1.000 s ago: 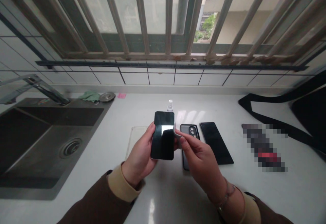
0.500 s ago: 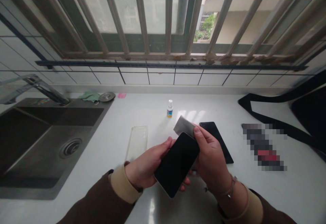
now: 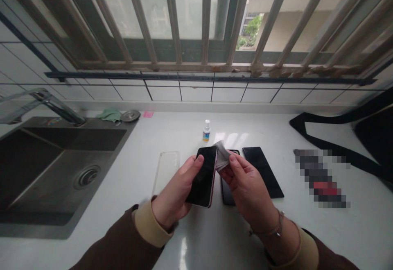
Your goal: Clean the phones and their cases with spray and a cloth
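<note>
My left hand (image 3: 179,188) is closed around a black-screened smartphone (image 3: 205,175), its thumb lying on the glass near the upper left edge. A small grey cloth (image 3: 221,155) is pinched between the thumb and fingers of my right hand (image 3: 245,180). The cloth touches the phone's upper right edge. Partly behind my right hand, a dark phone or case (image 3: 227,194) lies on the counter. Further right is another flat black phone or tablet (image 3: 264,173). A clear phone case (image 3: 166,169) lies left of my hands, and a small white-capped spray bottle (image 3: 206,132) stands upright beyond them.
A sink (image 3: 101,171) with a chrome faucet (image 3: 58,108) is on the left. Behind it are a green cloth (image 3: 109,115), a metal drain lid (image 3: 130,116) and a pink slip (image 3: 148,114). A black strap (image 3: 322,118) and a pixelated item (image 3: 319,178) lie right.
The phone has turned more upright and tilted, showing its side edge. My right hand has brought the cloth down against that edge, and my left thumb has moved onto the screen.
</note>
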`<state>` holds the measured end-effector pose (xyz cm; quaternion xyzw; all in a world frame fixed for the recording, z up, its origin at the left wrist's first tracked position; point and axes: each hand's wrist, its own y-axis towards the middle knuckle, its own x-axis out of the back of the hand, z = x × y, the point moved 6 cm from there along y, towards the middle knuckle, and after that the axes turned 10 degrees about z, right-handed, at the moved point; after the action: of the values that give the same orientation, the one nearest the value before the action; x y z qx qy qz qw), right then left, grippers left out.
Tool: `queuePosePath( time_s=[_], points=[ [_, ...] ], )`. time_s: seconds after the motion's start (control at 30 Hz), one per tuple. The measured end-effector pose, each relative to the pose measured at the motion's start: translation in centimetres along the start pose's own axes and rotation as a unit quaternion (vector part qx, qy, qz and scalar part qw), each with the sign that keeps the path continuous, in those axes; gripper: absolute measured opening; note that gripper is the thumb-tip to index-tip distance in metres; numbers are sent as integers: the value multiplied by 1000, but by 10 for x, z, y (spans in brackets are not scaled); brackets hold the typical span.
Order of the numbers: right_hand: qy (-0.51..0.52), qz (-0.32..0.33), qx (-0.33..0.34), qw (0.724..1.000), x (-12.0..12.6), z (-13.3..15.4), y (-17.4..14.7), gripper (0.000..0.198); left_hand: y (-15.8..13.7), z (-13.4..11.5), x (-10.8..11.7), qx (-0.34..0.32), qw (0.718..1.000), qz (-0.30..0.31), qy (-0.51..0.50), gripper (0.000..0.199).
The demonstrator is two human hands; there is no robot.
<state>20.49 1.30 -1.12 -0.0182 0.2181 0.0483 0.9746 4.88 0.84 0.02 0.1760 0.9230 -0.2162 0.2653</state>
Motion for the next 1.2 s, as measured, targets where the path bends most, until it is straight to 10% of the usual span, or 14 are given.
queuePosePath(
  time_s=[0.33, 0.6, 0.83, 1.2],
  points=[
    [-175, 160, 72, 969, -19, 8, -14, 27, 4, -3, 15, -46, 998, -38, 0, 39],
    [-366, 317, 282, 828, -55, 29, -38, 39, 4, 8, 10, 58, 988, -78, -121, 52],
    [-544, 235, 346, 727, -52, 30, -36, 33, 10, 8, 7, 18, 991, 30, -130, 47],
    [-541, 51, 283, 790, -17, 38, -17, 48, 0, 1, -1, 17, 995, 93, -24, 43]
  ],
)
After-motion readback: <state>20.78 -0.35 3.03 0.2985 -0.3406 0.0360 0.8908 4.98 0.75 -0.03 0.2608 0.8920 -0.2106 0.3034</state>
